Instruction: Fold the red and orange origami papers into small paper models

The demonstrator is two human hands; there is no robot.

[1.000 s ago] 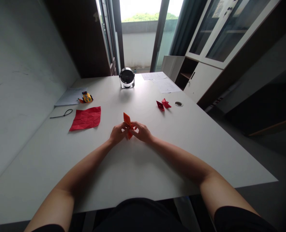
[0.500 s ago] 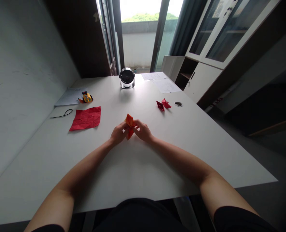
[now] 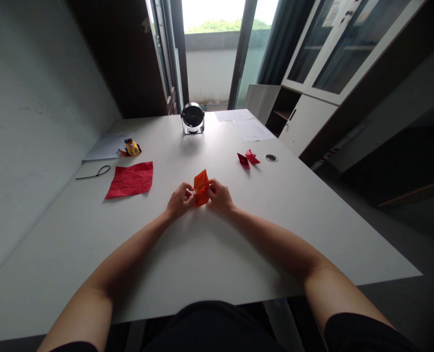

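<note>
An orange folded paper (image 3: pixel 201 187) is held just above the white table, in the middle of the view. My left hand (image 3: pixel 180 199) pinches its left edge between thumb and fingers. From the other side, my right hand (image 3: pixel 219 195) grips the right edge, with thumb and forefinger closed on it. A crease runs across the paper between an upper and a lower panel. Farther left lies a creased red paper sheet (image 3: pixel 130 180), flat and touched by neither hand. Two small red folded paper pieces, one a paper boat (image 3: pixel 252 157), stand to the right beyond my right hand.
A yellow toy vehicle (image 3: pixel 131 147) and a black cable tie (image 3: pixel 98 172) lie at the left. A round black lamp-like object on a metal stand (image 3: pixel 193 119) is at the back. Printed sheets (image 3: pixel 251 130) lie back right, near a round cable hole (image 3: pixel 271 158).
The orange paper has turned and shifted slightly right, now showing broader, flatter panels. My right hand has moved a little right with it; the left fingers have shifted their hold.
</note>
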